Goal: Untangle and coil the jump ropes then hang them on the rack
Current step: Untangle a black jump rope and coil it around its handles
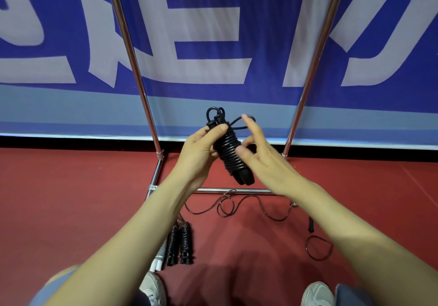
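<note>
A black jump rope is wound tightly round its two handles into a bundle, tilted with the handle ends pointing down right. My left hand grips the bundle's upper part, thumb across the coils. My right hand touches the bundle's right side, fingers mostly straight, with a small loop of cord behind the fingertips. The chrome rack stands just behind, its two uprights rising left and right and a base bar on the floor.
On the red floor lie a second coiled black rope with a white-handled one beside it, a loose thin cord with a black handle at the right. A blue and white banner stands behind. My shoes show at the bottom.
</note>
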`<state>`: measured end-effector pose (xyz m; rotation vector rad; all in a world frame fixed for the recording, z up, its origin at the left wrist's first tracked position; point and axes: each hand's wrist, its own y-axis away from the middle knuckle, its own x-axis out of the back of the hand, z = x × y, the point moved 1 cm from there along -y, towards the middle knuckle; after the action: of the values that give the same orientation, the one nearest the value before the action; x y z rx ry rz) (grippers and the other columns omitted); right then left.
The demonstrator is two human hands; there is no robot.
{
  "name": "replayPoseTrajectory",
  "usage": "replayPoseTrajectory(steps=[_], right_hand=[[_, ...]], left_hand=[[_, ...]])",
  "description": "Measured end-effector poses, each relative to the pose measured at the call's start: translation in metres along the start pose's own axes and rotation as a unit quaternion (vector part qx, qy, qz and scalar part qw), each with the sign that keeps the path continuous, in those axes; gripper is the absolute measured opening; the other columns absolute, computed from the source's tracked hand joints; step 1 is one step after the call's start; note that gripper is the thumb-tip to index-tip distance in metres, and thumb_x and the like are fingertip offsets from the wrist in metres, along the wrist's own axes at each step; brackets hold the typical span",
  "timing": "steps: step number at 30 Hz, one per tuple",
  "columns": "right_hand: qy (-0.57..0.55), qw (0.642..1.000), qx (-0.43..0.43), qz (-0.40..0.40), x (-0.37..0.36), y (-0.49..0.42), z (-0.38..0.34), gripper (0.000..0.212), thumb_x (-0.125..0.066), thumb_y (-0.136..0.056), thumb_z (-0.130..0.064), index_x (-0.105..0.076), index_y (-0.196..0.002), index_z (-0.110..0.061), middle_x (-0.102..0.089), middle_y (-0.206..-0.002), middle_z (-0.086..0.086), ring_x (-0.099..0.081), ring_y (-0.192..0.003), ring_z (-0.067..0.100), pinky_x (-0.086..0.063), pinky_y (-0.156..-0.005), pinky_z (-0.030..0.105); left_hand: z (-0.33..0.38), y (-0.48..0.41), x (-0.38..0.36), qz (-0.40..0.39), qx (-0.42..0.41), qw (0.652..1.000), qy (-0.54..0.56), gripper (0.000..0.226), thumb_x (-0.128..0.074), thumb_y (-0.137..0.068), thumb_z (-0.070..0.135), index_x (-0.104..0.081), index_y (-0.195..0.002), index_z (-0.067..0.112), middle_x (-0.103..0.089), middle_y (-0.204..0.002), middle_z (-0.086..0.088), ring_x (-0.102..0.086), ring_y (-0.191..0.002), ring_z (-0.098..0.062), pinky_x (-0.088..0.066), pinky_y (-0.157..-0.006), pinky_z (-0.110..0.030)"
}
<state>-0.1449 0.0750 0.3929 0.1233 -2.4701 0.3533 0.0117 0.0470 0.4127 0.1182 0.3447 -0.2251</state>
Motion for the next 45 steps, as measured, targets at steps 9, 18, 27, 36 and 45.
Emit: replayPoseTrajectory(steps=[9, 18, 27, 36, 45], right_hand=[[0.065, 0.979, 0.068, 0.18, 0.028, -0.008, 0.022, 0.013, -0.063, -0.091, -0.014, -0.071, -0.098, -0.021, -0.051, -0.111, -0.009, -0.056, -0.096, 0.01, -0.052, -0.079, 0.047], [0.045, 0.992, 0.053, 0.107, 0.024, -0.003, 0.015, 0.008, -0.07, -0.086, -0.016, -0.077, -0.087, -0.02, -0.06, -0.092, -0.016, -0.061, -0.086, 0.008, -0.054, -0.081, 0.038], [-0.192, 0.979, -0.045, 0.042, 0.019, -0.001, -0.001, 0.006, -0.075, -0.08, -0.011, -0.073, -0.076, -0.014, -0.061, -0.084, -0.003, -0.059, -0.082, 0.011, -0.047, -0.09, 0.032], [-0.44, 0.895, -0.042, -0.06, 0.025, 0.001, -0.01, 0.022, -0.066, -0.082, -0.019, -0.077, -0.101, -0.022, -0.055, -0.139, -0.006, -0.055, -0.122, 0.007, -0.045, -0.1, 0.031], [-0.472, 0.873, -0.112, 0.047, 0.03, -0.001, -0.009, 0.023, -0.069, -0.07, -0.018, -0.07, -0.094, -0.015, -0.075, -0.093, 0.005, -0.069, -0.092, 0.017, -0.052, -0.092, 0.032]], left_hand=[[0.002, 0.003, 0.01, -0.098, 0.089, 0.991, -0.023, 0.025, -0.062, -0.074, 0.021, -0.066, -0.091, 0.004, -0.071, -0.086, -0.013, -0.07, -0.082, -0.023, -0.058, -0.072, -0.032], [-0.019, -0.003, 0.01, -0.013, 0.098, 0.993, -0.063, 0.012, -0.062, -0.089, 0.009, -0.06, -0.1, 0.004, -0.06, -0.089, -0.013, -0.061, -0.074, -0.024, -0.055, -0.076, -0.037], [-0.027, -0.001, 0.005, 0.005, 0.076, 0.994, -0.078, 0.021, -0.059, -0.09, 0.008, -0.06, -0.11, 0.0, -0.057, -0.084, -0.008, -0.054, -0.067, -0.015, -0.051, -0.061, -0.029], [-0.005, 0.006, 0.008, -0.029, 0.067, 0.997, 0.034, 0.033, -0.059, -0.09, 0.005, -0.043, -0.116, 0.016, -0.065, -0.089, -0.016, -0.063, -0.077, -0.031, -0.055, -0.064, -0.039], [-0.005, 0.012, 0.009, -0.08, 0.0, 0.995, -0.067, 0.025, -0.057, -0.093, 0.009, -0.041, -0.108, 0.021, -0.059, -0.093, -0.026, -0.057, -0.075, -0.033, -0.053, -0.057, -0.036]])
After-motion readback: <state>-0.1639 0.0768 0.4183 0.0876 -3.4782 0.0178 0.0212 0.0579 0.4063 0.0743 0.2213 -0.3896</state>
